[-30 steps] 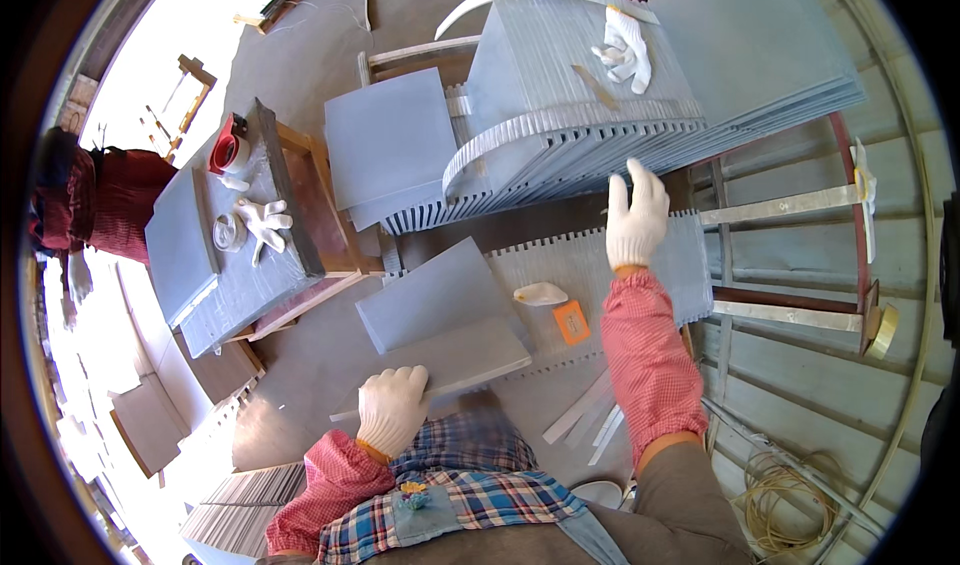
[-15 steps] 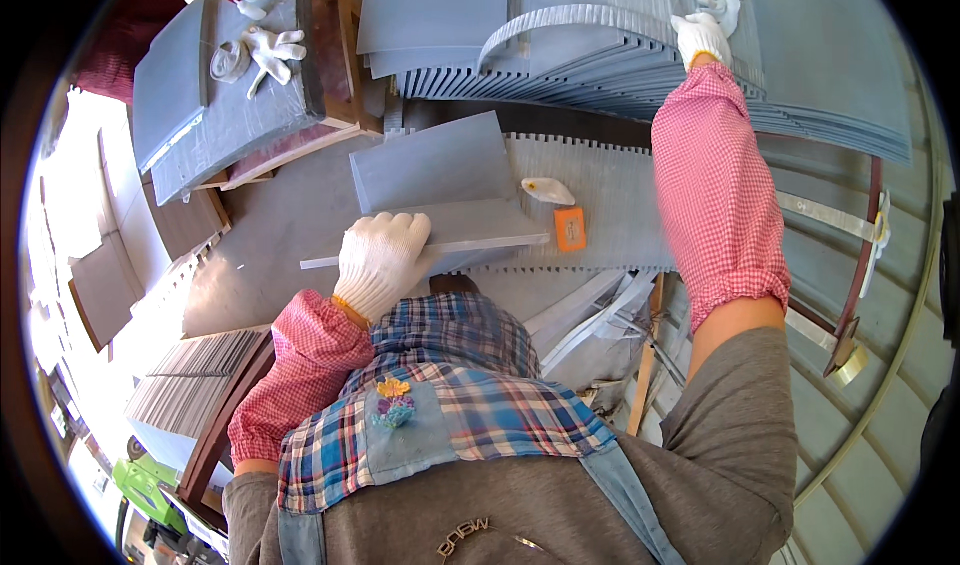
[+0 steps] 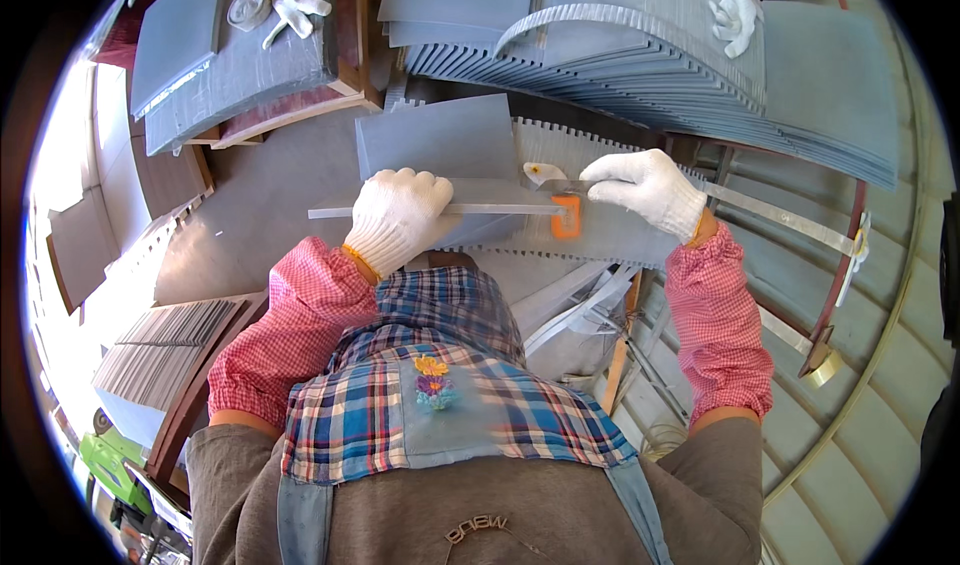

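My left hand, in a white knit glove, is closed over a narrow grey plastic panel, which lies across the work surface with its pale long edge toward me. My right hand, gloved too, pinches a thin, flat, dark metal blade close to the panel's right end. Under the blade's tip is a small orange box. A white rounded item sits just behind, its kind unclear. Beyond my left hand, a larger grey sheet lies flat on the grey corrugated work surface.
A fanned stack of grey sheets stands at the back, with a crumpled white glove on it. At back left, a wrapped stack bears another white glove. Thin brown boards stand at left; a tape roll hangs at right.
My right hand has come back from the far stack toward me and now holds the blade by the panel's end. My left hand stays on the panel.
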The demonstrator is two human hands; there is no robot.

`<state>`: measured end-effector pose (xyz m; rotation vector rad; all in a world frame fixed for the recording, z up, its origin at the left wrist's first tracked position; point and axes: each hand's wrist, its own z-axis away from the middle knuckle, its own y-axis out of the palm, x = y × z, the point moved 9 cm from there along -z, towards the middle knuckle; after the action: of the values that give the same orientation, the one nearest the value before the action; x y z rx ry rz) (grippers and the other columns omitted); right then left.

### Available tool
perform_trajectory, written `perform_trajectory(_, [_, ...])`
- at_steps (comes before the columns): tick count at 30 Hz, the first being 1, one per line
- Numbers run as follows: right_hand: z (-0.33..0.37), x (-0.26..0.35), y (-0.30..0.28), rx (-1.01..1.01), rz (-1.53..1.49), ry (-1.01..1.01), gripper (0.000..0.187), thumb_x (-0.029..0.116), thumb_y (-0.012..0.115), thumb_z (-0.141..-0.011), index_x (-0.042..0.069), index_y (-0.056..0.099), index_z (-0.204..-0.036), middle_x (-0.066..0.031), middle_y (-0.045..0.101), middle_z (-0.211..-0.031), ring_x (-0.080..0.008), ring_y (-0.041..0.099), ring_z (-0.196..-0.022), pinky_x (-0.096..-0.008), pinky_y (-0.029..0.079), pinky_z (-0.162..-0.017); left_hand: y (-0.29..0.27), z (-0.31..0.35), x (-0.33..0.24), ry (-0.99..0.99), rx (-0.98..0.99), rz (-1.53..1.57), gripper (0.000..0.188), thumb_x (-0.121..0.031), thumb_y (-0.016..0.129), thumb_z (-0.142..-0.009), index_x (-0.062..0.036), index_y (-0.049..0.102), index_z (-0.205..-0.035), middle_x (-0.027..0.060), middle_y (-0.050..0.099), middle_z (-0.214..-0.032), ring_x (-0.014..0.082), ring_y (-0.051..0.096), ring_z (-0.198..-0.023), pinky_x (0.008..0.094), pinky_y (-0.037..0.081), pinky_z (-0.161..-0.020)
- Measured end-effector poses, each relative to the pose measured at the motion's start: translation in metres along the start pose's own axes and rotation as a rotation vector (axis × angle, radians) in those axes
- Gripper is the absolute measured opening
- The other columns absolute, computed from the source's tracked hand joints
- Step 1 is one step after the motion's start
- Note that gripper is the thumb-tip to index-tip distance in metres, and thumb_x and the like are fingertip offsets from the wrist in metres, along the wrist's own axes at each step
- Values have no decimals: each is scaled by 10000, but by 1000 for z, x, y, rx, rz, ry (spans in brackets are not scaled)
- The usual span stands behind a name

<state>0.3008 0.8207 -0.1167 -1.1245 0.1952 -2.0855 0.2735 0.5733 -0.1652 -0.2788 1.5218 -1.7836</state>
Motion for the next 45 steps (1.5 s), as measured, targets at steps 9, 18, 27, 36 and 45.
perform_trajectory(9, [-38, 30, 36, 227, 590, -567, 183, 281, 628, -989, 163, 727, -1088, -91, 754, -973, -309, 716, -915, -415, 569, -835, 5, 1, 9, -81, -21, -87, 290, -396, 782, -863, -109, 751, -888, 81, 727, -851, 274, 723, -855, 398, 575, -771])
perform_trajectory(18, [-49, 30, 60, 340, 753, -890, 185, 285, 608, -1007, 164, 697, -1114, -82, 744, -939, -278, 737, -846, -380, 589, -780, 18, 5, 13, -217, -14, -166, 315, -405, 815, -873, -97, 787, -931, 72, 732, -840, 250, 726, -847, 377, 602, -793])
perform_trajectory(27, [-41, 25, 61, 309, 849, -965, 165, 271, 649, -993, 163, 693, -1109, -67, 746, -900, -265, 746, -815, -364, 599, -747, 21, 7, 12, -255, 25, -167, 346, -443, 782, -899, -111, 808, -989, 71, 756, -919, 265, 734, -923, 385, 608, -847])
perform_trajectory(36, [-46, 26, 68, 375, 780, -955, 178, 273, 635, -1005, 148, 698, -1115, -82, 748, -904, -281, 742, -797, -362, 595, -733, 15, 13, 14, -199, -176, -176, 325, -407, 842, -796, -107, 719, -768, 56, 679, -761, 269, 697, -809, 394, 594, -745])
perform_trajectory(45, [-49, 22, 69, 419, 751, -939, 269, 315, 607, -1032, 145, 744, -1188, -80, 766, -905, -279, 738, -820, -370, 580, -745, 17, 18, 12, -167, -214, -183, 305, -384, 872, -795, -116, 725, -787, 52, 683, -766, 257, 700, -799, 376, 599, -737])
